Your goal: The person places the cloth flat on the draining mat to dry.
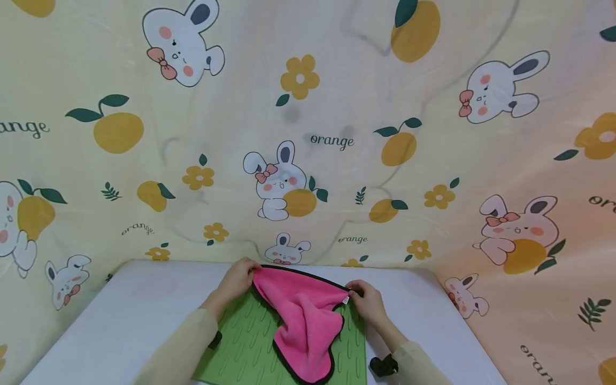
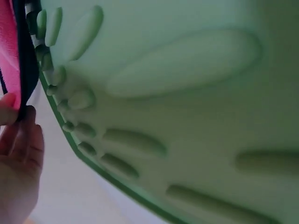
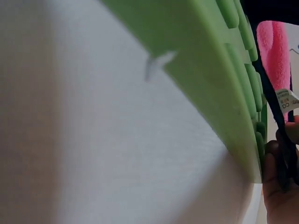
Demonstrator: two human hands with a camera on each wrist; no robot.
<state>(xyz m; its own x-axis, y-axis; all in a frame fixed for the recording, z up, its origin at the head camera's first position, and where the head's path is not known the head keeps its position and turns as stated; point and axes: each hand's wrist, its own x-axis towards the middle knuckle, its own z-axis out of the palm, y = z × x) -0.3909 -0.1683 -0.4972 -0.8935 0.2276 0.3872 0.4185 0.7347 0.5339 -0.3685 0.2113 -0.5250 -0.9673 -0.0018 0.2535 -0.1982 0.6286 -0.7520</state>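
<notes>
A pink cloth with a black border hangs in folds between my two hands, over a green ridged mat. My left hand pinches its upper left corner; in the left wrist view thumb and fingers grip the dark edging beside the pink fabric. At the upper right corner my right hand pinches the border, close to a small white tag. The right wrist view shows the printed tag just above the gripping fingers. The cloth's lower end overlaps the mat's near part.
The mat lies on a white table. Behind the table hangs a curtain printed with rabbits, oranges and flowers, which also runs along the right side. Black wrist straps show near the sleeves.
</notes>
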